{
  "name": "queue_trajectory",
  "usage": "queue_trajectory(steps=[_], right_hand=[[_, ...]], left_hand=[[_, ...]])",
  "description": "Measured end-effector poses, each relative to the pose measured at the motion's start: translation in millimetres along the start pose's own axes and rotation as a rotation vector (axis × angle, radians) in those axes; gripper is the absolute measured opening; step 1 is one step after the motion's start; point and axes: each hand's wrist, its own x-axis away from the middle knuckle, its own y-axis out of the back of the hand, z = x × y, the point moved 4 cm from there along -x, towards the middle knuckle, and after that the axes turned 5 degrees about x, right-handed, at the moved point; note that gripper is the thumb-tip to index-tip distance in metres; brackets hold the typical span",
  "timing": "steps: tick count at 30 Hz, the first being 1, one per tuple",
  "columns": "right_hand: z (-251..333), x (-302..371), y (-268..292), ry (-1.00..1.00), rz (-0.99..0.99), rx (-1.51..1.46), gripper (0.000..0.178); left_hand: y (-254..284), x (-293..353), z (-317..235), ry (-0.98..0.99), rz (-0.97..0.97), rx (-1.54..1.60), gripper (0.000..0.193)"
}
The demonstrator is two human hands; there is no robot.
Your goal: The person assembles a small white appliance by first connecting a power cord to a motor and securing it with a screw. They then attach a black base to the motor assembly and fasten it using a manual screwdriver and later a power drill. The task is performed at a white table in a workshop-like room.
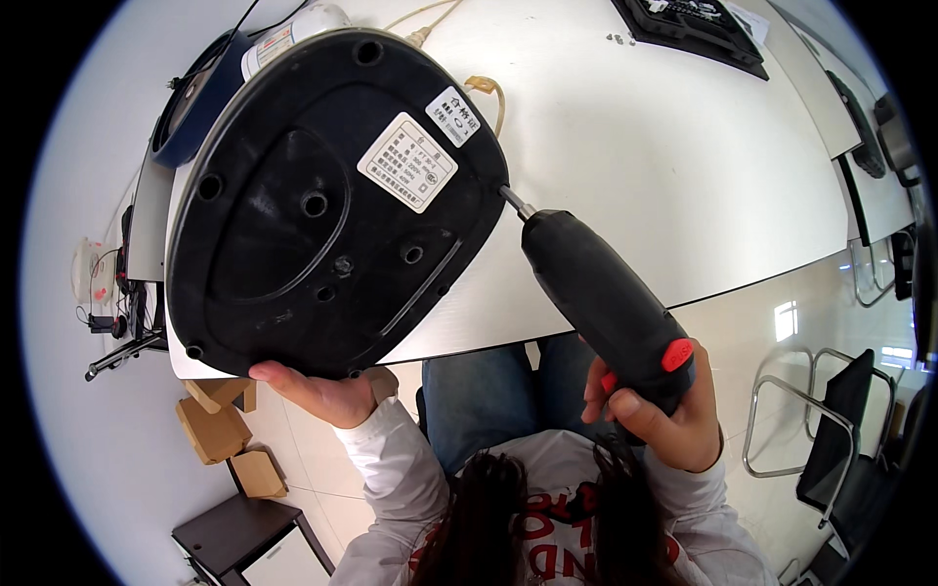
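A black fan base (283,230) is tilted up on the white table, its underside facing me. Two white labels and several round screw holes show on it. My left hand (318,393) grips its lower edge, thumb on the underside; the other fingers are hidden behind. In my right hand (669,415) is a black cordless screwdriver (606,283) with red buttons. Its metal bit (518,203) points up and left, and the tip meets the right edge of the base. I cannot tell whether a screw sits there.
Behind the base, a yellowish cable (496,96) lies on the white table (674,166). Several small screws (619,39) lie near a black tray (694,34) at the back. A blue round housing (200,107) stands at the left; a metal-framed chair (831,430) is on the right.
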Motion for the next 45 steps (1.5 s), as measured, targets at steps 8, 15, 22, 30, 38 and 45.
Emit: queue_trajectory(steps=[8, 15, 22, 30, 38, 45], right_hand=[[-1.3, 0.0, 1.1, -0.019, -0.002, -0.016, 0.028], [-1.3, -0.2, 0.6, 0.010, -0.014, -0.013, 0.028], [-2.6, -0.6, 0.5, 0.006, -0.020, 0.004, 0.028], [-3.6, -1.0, 0.0, 0.004, -0.030, -0.009, 0.028], [-0.4, -1.6, -0.5, -0.010, -0.041, -0.085, 0.026], [-2.3, -2.8, 3.4, -0.004, 0.038, -0.073, 0.022]], left_hand=[[-2.6, 3.0, -1.0, 0.012, -0.047, -0.011, 0.069], [2.2, 0.2, -0.4, -0.004, -0.013, -0.030, 0.069], [1.2, 0.5, -0.2, 0.002, -0.030, -0.026, 0.071], [-1.2, 1.3, -0.8, -0.010, -0.026, -0.012, 0.070], [3.6, -0.6, -0.6, 0.006, -0.019, 0.001, 0.069], [-2.0, 3.6, -0.2, 0.031, -0.043, 0.028, 0.066]])
